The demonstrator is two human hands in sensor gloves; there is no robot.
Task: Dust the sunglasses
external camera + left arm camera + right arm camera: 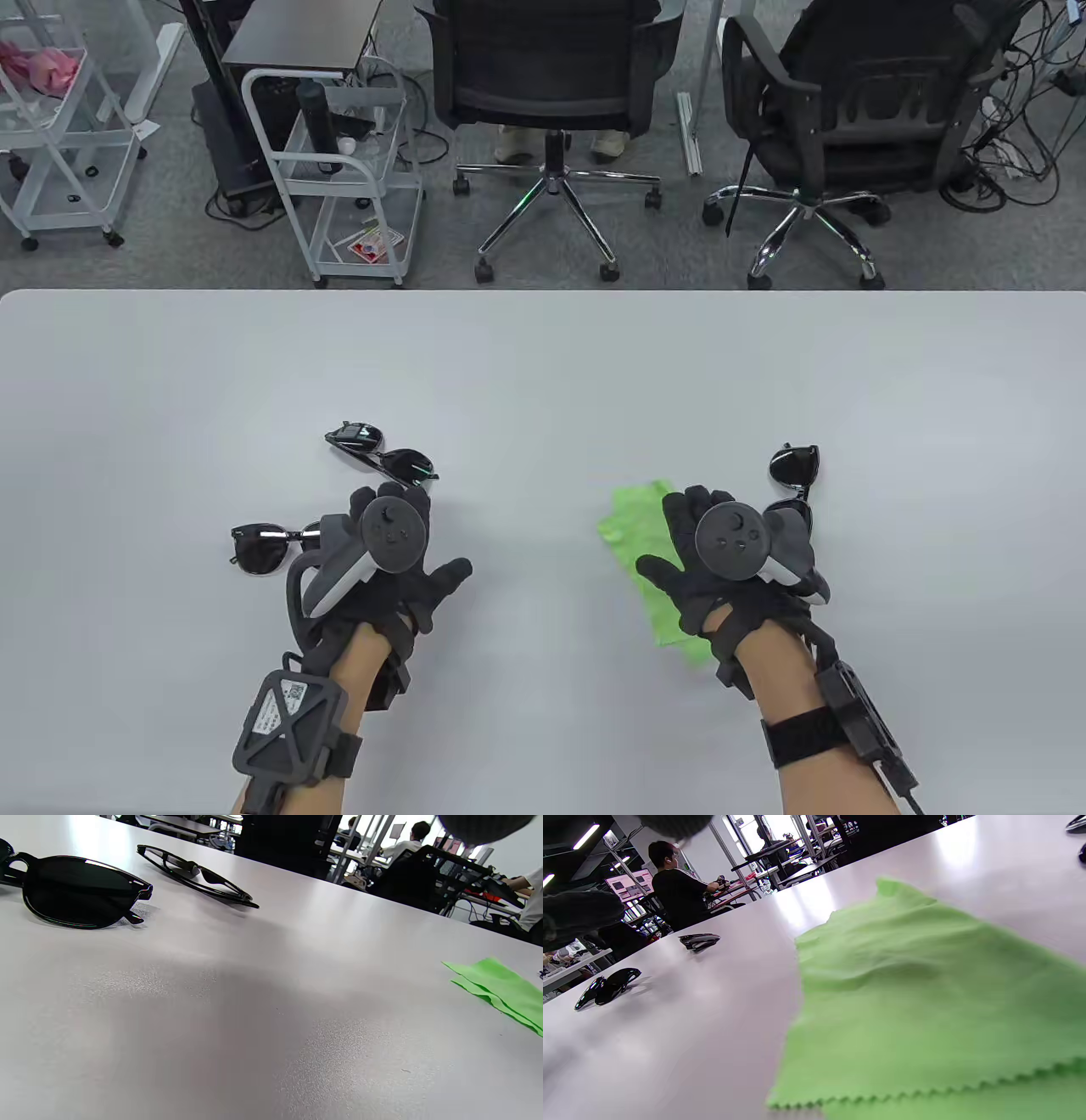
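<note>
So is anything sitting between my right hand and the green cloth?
Nothing visible does. The right hand hovers directly over the green cloth, which lies flat on the white table; the sunglasses sit off to its right.

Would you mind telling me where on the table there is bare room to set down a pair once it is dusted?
The table is bare along its far half and between the left hand and green cloth. It is crowded by that hand, with two sunglasses, and by the right hand, beside a third pair.
</note>
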